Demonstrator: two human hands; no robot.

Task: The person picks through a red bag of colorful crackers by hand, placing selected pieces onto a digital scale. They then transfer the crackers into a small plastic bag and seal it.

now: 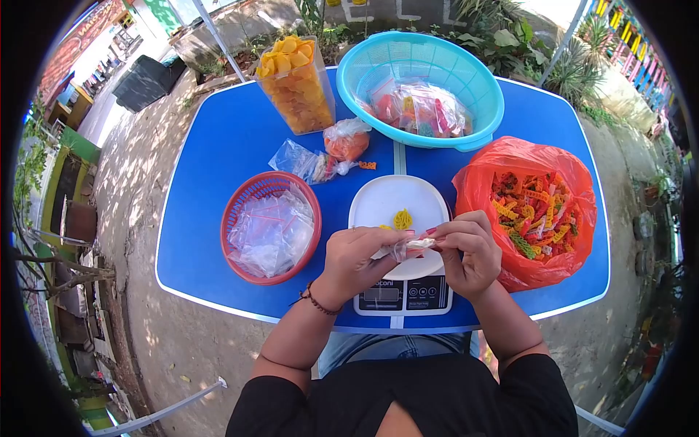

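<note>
My left hand (364, 258) and my right hand (466, 251) meet above a white kitchen scale (368, 207). Between their fingertips is a small clear plastic bag (400, 250) with something pale and reddish in it. The fingers of both hands are pinched on the bag. Just behind them, a yellow snack piece (402, 218) lies on the scale's white plate. To the left, a red basket (313, 237) holds flat clear bags (269, 229). An open red plastic bag (524, 273) full of colourful twisted snack pieces (535, 211) stands to the right.
On the blue table (211, 156), a turquoise basket (437, 51) with filled bags stands at the back. A clear container of orange chips (295, 91) is at the back left. Nearer lie a knotted bag with orange contents (346, 142) and loose plastic (298, 160).
</note>
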